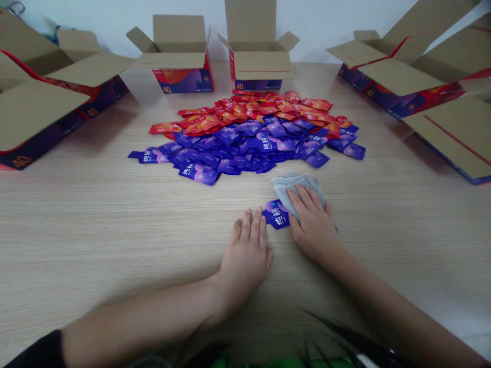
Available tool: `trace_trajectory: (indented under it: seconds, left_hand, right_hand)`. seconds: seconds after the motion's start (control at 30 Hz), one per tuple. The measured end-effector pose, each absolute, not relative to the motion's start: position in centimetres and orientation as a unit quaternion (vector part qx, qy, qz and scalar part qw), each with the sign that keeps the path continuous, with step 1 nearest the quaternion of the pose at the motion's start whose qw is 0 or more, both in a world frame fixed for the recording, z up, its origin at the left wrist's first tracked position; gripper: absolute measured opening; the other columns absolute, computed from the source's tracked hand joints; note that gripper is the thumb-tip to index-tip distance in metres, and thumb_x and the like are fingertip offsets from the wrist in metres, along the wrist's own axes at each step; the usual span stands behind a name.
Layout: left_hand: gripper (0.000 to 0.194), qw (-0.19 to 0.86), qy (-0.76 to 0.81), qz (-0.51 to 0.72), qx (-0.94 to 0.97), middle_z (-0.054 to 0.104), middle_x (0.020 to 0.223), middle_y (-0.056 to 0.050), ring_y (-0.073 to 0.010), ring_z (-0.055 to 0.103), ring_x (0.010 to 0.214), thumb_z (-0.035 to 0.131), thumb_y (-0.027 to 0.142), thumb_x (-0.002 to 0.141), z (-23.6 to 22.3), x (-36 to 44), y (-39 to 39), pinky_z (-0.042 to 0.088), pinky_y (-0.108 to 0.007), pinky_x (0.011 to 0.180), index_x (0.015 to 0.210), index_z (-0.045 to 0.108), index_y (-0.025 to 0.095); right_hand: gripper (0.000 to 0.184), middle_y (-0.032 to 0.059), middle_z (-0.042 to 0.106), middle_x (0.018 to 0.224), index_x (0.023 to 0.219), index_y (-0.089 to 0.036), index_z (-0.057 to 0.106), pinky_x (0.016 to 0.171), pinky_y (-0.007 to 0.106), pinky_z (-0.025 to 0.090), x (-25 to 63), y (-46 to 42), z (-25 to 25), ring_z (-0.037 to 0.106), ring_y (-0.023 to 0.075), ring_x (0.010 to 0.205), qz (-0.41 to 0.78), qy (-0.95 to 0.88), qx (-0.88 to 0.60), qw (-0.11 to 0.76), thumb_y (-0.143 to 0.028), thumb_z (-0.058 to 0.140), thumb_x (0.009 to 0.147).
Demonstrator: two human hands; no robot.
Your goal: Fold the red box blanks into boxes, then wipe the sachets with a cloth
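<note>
A purple sachet (276, 214) with white characters lies flat on the table in front of me. My left hand (247, 250) rests palm down, its fingers stretched out, with the fingertips at the sachet's narrow left end. Over the sachet's right part, my right hand (312, 222) presses a folded grey cloth (287, 183), and that part of the sachet is hidden. Beyond both hands is a heap of purple sachets (238, 145), with red sachets (264, 106) piled behind them.
Two open cardboard boxes, a left one (184, 81) and a right one (259, 76), stand at the back of the wooden table (115, 220). More open boxes line the left side (103, 97) and the right side (391, 102), flaps spread outward.
</note>
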State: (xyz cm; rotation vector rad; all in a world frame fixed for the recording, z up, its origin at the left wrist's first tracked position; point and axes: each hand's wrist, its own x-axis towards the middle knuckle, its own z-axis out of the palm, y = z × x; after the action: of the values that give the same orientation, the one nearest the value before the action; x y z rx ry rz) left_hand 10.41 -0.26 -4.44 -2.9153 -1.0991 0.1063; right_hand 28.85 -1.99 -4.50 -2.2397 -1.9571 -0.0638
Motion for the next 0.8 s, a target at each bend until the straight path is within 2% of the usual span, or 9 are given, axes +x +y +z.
trace_trajectory:
  seconds: [0.13,0.3,0.53,0.8]
  left_hand:
    - [0.059,0.016,-0.357,0.028,-0.934,0.038,0.151,-0.022,-0.0387,0.036,0.14,0.04,0.037,0.097,-4.2,10.6,-0.1,0.039,-0.051,0.108,0.145,0.043,0.002]
    - [0.051,0.005,-0.339,0.049,-0.94,0.054,0.139,-0.024,-0.0411,0.042,0.135,0.046,0.035,0.096,-3.8,10.7,-0.1,0.04,-0.054,0.106,0.134,0.057,0.003]
    - [0.06,0.011,-0.36,0.036,-0.932,0.035,0.151,-0.024,-0.0394,0.036,0.14,0.04,0.036,0.097,-4.3,10.7,-0.2,0.04,-0.052,0.107,0.145,0.042,0.0]
    - [0.06,0.019,-0.361,0.035,-0.932,0.035,0.152,-0.023,-0.04,0.036,0.139,0.041,0.035,0.096,-4.2,10.7,-0.3,0.04,-0.052,0.107,0.145,0.041,0.0]
  right_hand:
    - [0.052,0.0104,0.037,0.155,0.144,-0.019,0.046,0.105,0.057,0.027,27.3,-2.1,-4.4,0.033,0.0305,0.139,-0.013,-0.682,-0.726,0.087,-0.026,0.036,0.093]
    - [0.055,0.0096,0.033,0.157,0.147,-0.019,0.042,0.106,0.051,0.027,24.7,-2.2,-4.3,0.031,0.0279,0.141,0.022,-0.751,-0.655,0.084,-0.026,0.037,0.092]
    - [0.055,0.0095,0.032,0.157,0.147,-0.019,0.042,0.108,0.054,0.026,28.2,-2.8,-4.9,0.033,0.0285,0.14,-0.028,-0.693,-0.716,0.082,-0.027,0.037,0.093]
    - [0.053,0.0137,0.033,0.156,0.145,-0.017,0.044,0.107,0.055,0.026,28.1,-3.0,-4.6,0.032,0.0305,0.141,-0.032,-0.672,-0.735,0.079,-0.026,0.037,0.093]
